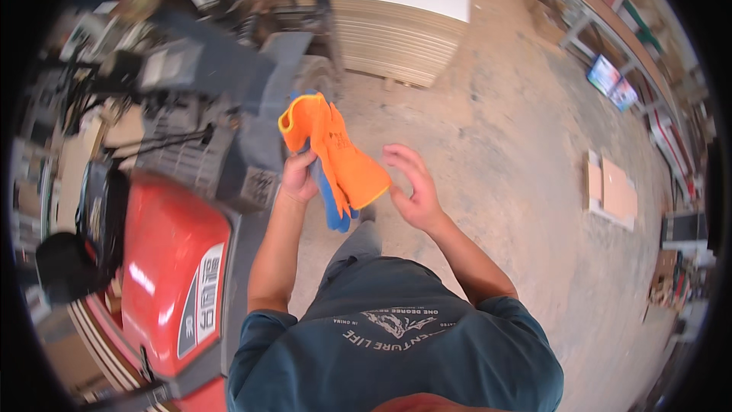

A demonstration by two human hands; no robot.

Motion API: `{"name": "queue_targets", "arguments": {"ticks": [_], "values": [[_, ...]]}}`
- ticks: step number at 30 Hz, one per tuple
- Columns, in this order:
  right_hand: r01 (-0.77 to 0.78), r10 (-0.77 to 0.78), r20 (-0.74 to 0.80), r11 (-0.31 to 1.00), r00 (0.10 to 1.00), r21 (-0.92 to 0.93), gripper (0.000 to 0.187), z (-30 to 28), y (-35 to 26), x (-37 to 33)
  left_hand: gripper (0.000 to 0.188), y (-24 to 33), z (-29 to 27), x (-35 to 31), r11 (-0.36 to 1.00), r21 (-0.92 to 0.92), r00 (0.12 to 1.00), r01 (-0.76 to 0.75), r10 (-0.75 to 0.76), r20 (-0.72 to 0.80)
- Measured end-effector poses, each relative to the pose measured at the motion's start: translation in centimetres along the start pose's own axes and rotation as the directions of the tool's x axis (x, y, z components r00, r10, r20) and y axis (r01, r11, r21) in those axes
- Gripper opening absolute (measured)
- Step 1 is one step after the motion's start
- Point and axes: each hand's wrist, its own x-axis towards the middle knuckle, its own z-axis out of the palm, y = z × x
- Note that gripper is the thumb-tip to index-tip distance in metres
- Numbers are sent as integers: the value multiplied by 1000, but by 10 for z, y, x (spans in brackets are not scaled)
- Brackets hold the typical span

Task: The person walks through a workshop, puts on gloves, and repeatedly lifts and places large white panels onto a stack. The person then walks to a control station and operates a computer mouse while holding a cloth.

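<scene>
A pair of work gloves [343,160], orange with yellow-trimmed cuffs and some blue parts, hangs in front of me at chest height. My left hand [301,174] grips the gloves along their left side, the thumb lying over them. Just right of the lower orange cuff is my right hand [414,187], its fingers apart and curved toward the gloves. Nothing is in that right hand, and a small gap separates it from the cuff. The fingers of my left hand are partly hidden behind the gloves.
A red and grey forklift [171,275] stands close on my left. Ahead lies a stack of boards [396,38] with a white top sheet. To the right, flat panels [611,189] rest on the concrete floor [503,168], near a long rack [610,19].
</scene>
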Motion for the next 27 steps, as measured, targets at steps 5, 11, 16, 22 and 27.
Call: {"name": "queue_targets", "arguments": {"ticks": [5, 11, 16, 22, 27], "values": [[-135, 136, -17, 950, 991, -282, 43, -107, 113, -6, 47, -114, 20, 161, 946, 60, 943, 320, -323, 75], [-416, 884, -358, 459, 299, 785, 27, -306, 262, -29, 45, -228, 43, 377, 481, 719, 752, 501, -653, -87], [-27, 914, -397, 400, 81, 916, 33, -427, 268, -65, 29, -330, 108, 502, -152, 957, 516, -246, -857, -3], [-302, 824, -565, 550, 42, 779, 33, -461, 353, -36, 42, -502, 177, 536, 307, 896, 7, -320, -945, 326], [-476, 843, -527, 510, 109, 717, 27, -499, 477, 9, 42, -600, 199, 618, 313, 943, 570, 113, -797, 197]]}}
